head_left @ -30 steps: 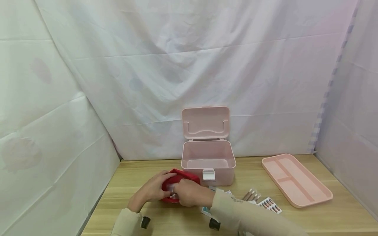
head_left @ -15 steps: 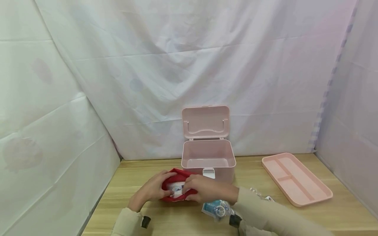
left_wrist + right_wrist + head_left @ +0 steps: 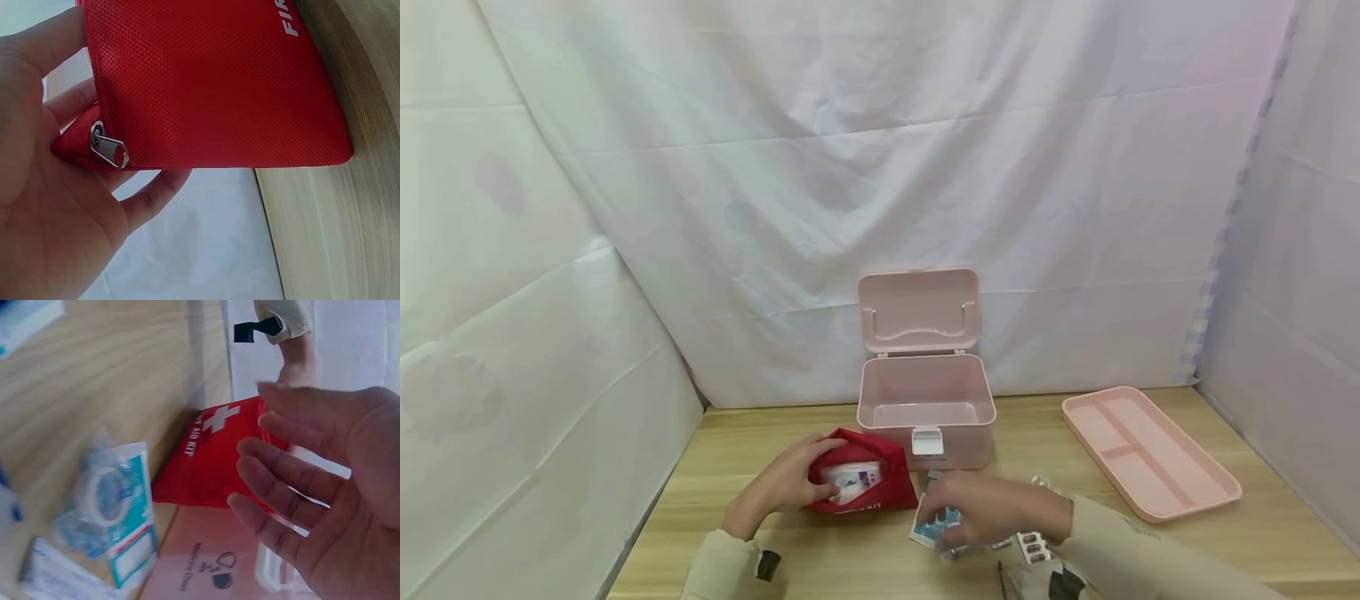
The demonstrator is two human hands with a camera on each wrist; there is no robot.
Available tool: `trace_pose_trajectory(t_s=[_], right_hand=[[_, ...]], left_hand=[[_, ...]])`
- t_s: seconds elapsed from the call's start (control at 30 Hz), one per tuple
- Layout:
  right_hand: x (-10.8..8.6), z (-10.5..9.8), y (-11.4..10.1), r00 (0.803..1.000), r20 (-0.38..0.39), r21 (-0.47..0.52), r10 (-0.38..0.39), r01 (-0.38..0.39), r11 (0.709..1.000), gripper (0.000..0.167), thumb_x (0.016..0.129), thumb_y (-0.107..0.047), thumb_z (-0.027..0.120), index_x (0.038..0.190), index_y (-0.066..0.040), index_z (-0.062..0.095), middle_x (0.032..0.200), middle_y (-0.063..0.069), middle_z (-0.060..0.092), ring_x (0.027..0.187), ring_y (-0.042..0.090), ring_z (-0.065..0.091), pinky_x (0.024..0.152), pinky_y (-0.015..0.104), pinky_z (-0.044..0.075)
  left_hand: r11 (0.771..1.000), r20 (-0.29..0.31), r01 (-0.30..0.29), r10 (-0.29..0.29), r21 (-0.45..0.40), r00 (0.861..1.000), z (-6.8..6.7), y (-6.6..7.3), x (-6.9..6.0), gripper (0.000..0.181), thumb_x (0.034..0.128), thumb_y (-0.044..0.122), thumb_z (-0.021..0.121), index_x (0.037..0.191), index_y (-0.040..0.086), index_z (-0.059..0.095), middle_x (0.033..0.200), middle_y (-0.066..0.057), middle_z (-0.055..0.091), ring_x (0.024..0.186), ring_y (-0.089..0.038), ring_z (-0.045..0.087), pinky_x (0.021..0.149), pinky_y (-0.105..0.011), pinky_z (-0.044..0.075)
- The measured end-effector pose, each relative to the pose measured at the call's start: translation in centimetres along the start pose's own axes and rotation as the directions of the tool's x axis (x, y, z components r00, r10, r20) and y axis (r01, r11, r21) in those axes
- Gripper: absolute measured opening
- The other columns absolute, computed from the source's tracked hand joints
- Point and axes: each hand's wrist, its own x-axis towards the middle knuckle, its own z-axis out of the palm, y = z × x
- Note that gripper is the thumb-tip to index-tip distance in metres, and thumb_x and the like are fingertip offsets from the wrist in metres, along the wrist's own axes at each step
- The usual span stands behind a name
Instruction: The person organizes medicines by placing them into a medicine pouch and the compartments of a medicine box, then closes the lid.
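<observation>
My left hand (image 3: 786, 479) grips the left end of a red first aid pouch (image 3: 897, 492), thumb on one side of its opening and fingers on the other. Its mouth gapes, with white packets (image 3: 853, 482) inside. A silver zipper pull (image 3: 111, 150) hangs at the gripped corner in the left wrist view. My right hand (image 3: 977, 504) hovers right of the pouch with loosely bent fingers and nothing held. Below it lie a white and teal packet (image 3: 134, 487) and a roll of tape (image 3: 90, 495) in clear plastic. A capsule blister pack (image 3: 1034, 547) lies partly under the right wrist.
A pink medicine chest (image 3: 958, 450) with its lid raised stands right behind the pouch. Farther right lies a pink divided tray (image 3: 1157, 458). A thin dark stick (image 3: 1002, 579) is near the front edge. White cloth (image 3: 775, 208) hangs behind the table.
My right hand has come out of the pouch and moved right, over the loose packets. The pouch's right side and contents now show. My left hand keeps its hold.
</observation>
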Motion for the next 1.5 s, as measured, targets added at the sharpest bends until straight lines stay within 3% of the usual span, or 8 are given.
trace_pose_trajectory(t_s=[0.27,0.43,0.53,0.73,0.83,0.97,1.07,1.5], right_hand=[[-2.6,2.5,0.7,0.996,0.068,0.119,-0.057,0.049,0.992,0.026,0.088,-0.022,0.075,0.113,-0.017,0.068,0.1,-0.01,0.065,0.092,-0.004,0.056,0.079,0.017,0.049],[-3.4,4.1,0.8,0.993,0.067,0.061,-0.095,0.091,0.994,0.029,0.085,-0.017,0.076,0.112,-0.02,0.068,0.096,-0.011,0.063,0.089,-0.006,0.053,0.076,0.012,0.045],[-3.7,5.0,1.0,0.992,0.079,0.08,-0.099,0.092,0.992,0.026,0.087,-0.02,0.075,0.113,-0.02,0.067,0.098,-0.012,0.063,0.09,-0.006,0.052,0.078,0.012,0.045],[-4.3,6.7,1.3,0.99,0.129,0.216,-0.049,0.02,0.976,0.017,0.098,-0.032,0.062,0.113,-0.024,0.066,0.095,-0.017,0.06,0.087,-0.008,0.051,0.076,0.014,0.046],[-4.5,7.2,1.2,0.989,0.148,0.238,-0.013,-0.022,0.971,0.017,0.1,-0.035,0.058,0.111,-0.027,0.066,0.094,-0.02,0.056,0.085,-0.01,0.049,0.073,0.013,0.045],[-4.3,7.9,1.4,0.989,0.104,0.114,-0.104,0.092,0.989,0.014,0.1,-0.03,0.056,0.109,-0.025,0.065,0.094,-0.017,0.055,0.086,-0.01,0.046,0.074,0.009,0.04],[-4.1,8.4,1.7,0.984,0.077,0.038,-0.163,0.161,0.986,0.014,0.1,-0.028,0.055,0.109,-0.023,0.064,0.093,-0.015,0.054,0.087,-0.01,0.043,0.075,0.007,0.038],[-4.3,8.6,2.0,0.992,0.111,0.119,-0.065,0.051,0.992,0.022,0.1,-0.039,0.057,0.118,-0.028,0.061,0.103,-0.018,0.056,0.091,-0.009,0.048,0.078,0.013,0.045]], left_hand=[[1.0,0.004,0.005,-0.005,-0.007,1.0,0.0,0.1,0.0,0.064,0.0791,0.019,0.081,0.137,0.01,0.056,0.135,-0.016,0.055,0.119,-0.034,0.054,0.098,-0.059,0.046],[1.0,0.006,0.015,-0.015,-0.006,1.0,0.0,0.1,0.0,0.064,0.0789,0.019,0.081,0.137,0.011,0.056,0.134,-0.016,0.055,0.119,-0.034,0.054,0.098,-0.059,0.046],[1.0,0.006,0.015,-0.015,-0.007,1.0,0.1,0.1,0.0,0.063,0.079,0.019,0.081,0.137,0.01,0.057,0.135,-0.016,0.054,0.12,-0.035,0.053,0.099,-0.059,0.045],[1.0,-0.003,0.01,-0.01,-0.005,1.0,0.1,0.0,0.1,0.064,0.0788,0.019,0.081,0.137,0.01,0.057,0.135,-0.017,0.055,0.12,-0.035,0.054,0.099,-0.059,0.044],[1.0,-0.006,0.009,-0.009,-0.004,1.0,0.2,-0.1,0.0,0.064,0.0787,0.019,0.082,0.137,0.011,0.057,0.134,-0.016,0.055,0.119,-0.034,0.054,0.099,-0.059,0.045],[1.0,-0.007,0.013,-0.013,-0.009,1.0,0.2,-0.1,0.0,0.064,0.0789,0.019,0.082,0.137,0.011,0.056,0.136,-0.017,0.054,0.121,-0.035,0.054,0.1,-0.059,0.044],[1.0,-0.006,0.018,-0.018,-0.013,1.0,0.2,0.0,0.0,0.064,0.0793,0.019,0.081,0.137,0.012,0.056,0.136,-0.017,0.054,0.12,-0.035,0.054,0.1,-0.059,0.044],[0.999,0.014,0.028,-0.028,-0.039,1.0,0.1,0.0,0.0,0.063,0.0808,0.019,0.08,0.138,0.013,0.056,0.134,-0.013,0.055,0.116,-0.031,0.055,0.098,-0.057,0.047]])
